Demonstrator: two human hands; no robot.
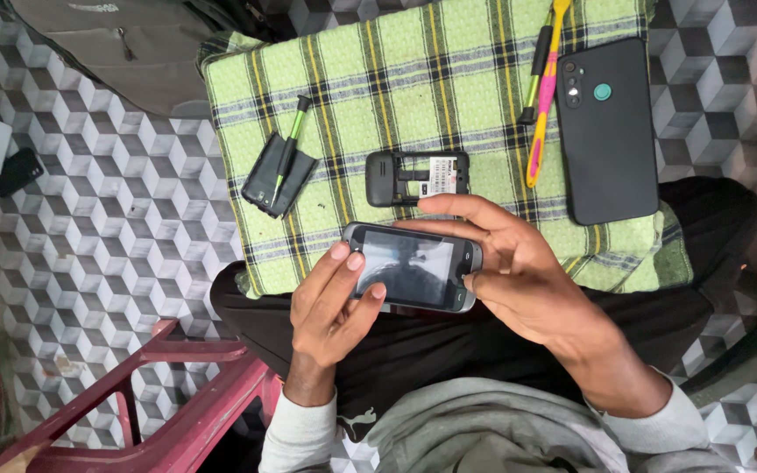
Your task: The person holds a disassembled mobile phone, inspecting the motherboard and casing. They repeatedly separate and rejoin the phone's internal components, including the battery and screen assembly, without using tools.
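The small phone [413,267], gripped by both the left hand [330,302] and right hand [514,271] over the checked cloth's [378,88] near edge, could slip if either grip loosens.

Two hands: the left hand [330,302] and the right hand [519,267]. One small phone [413,267], one large black phone [608,131], one open phone back [415,178], one battery [278,180], three slim tools, one checked cloth [413,79], one red stool [177,394].
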